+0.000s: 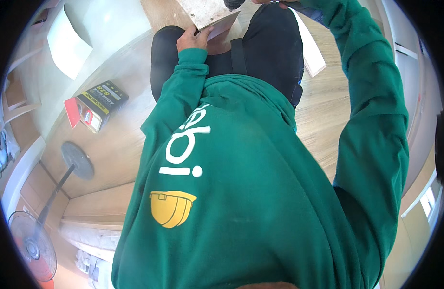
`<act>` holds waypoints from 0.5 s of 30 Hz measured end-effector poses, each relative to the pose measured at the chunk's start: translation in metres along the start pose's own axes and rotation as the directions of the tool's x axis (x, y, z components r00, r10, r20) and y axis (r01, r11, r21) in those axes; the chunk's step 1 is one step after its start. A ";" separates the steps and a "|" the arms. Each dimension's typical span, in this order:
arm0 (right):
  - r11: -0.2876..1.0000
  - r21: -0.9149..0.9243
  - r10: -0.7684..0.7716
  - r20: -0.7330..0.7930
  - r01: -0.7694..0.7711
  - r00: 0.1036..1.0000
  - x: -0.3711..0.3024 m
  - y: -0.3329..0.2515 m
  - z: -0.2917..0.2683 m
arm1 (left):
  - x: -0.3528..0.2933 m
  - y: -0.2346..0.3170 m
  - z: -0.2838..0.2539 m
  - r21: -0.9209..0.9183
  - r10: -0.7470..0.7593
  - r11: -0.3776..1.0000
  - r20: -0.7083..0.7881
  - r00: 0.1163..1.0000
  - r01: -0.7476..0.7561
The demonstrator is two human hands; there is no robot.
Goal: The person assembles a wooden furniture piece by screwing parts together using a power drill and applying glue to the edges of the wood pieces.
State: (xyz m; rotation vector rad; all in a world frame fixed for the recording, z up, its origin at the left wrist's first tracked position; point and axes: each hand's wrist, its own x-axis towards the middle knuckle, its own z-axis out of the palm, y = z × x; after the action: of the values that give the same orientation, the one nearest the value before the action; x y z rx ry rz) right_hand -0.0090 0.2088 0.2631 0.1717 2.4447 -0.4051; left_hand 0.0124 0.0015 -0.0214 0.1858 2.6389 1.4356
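Observation:
My left hand (pixel 192 38) is closed on the edge of a thin pale board (pixel 224 25), held upright between my knees. Against its top edge lies a larger light panel (pixel 202 11) with a worn, stained face and small dark spots. At the upper edge of the picture, the dark ribbed end of a drill-like tool (pixel 233 4) points down over the panel. My right hand (pixel 270 2) is beside that tool, mostly cut off by the frame; its fingers appear curled around it, though most of the grip is hidden.
A black and yellow box (pixel 102 102) with an open red flap lies on the floor at left. Beyond it are a curved white sheet (pixel 68 41) and a standing fan (pixel 33 248) with a round base (pixel 77 160). A white strip (pixel 311 50) lies beside my right leg.

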 end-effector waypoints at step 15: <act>0.999 0.050 -0.025 0.082 0.021 0.996 0.005 0.005 -0.006 | 0.003 -0.004 0.007 -0.103 0.276 0.951 -0.140 0.951 -0.291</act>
State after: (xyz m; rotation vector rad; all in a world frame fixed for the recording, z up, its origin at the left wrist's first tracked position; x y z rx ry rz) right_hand -0.0151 0.2155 0.2631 0.1450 2.3586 -0.4729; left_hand 0.0102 0.0056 -0.0289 0.4973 2.6960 1.7449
